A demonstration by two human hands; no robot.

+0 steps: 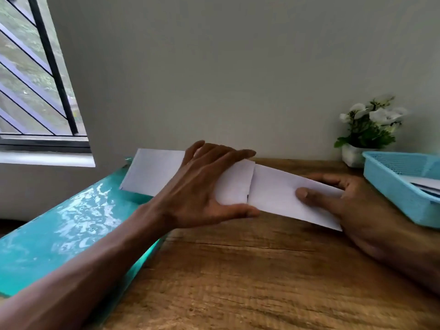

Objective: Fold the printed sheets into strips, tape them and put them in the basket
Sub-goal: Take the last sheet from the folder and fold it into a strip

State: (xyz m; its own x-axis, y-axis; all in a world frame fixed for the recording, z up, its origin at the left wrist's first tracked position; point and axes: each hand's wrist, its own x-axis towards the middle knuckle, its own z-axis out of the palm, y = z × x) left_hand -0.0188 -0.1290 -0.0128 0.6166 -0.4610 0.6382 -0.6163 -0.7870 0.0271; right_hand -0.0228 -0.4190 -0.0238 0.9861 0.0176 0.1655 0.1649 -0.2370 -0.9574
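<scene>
**Head view: two hands hold a folded white strip above the tabletop**

Head camera looks down on a wooden tabletop (250, 282) whose left edge meets a glossy teal surface (59, 229).

Nearest, the left forearm crosses that teal surface toward the middle of the tabletop. The left hand (204, 184) lies over the folded sheet (273, 194), fingers straight and spread across its top face, thumb stretched along its near edge. The right hand (352, 203) holds the sheet's right end, thumb pressed on top and fingers curled underneath, a pinch on the paper. The sheet is a long white strip slanting from far left down toward the near right; one flap ends in a short edge at mid-length, just beside the left fingertips. Its left end reaches over the teal surface. No print can be made out on the face that shows.

Farther right, at the tabletop's right edge, stands a light blue mesh basket (390, 184). Inside it lie white papers (426, 184), only partly in view.

Beyond the basket, in the far right corner against the wall, a small white pot with white flowers (371, 125) stands.

On the far left is a barred window (35, 79).
</scene>
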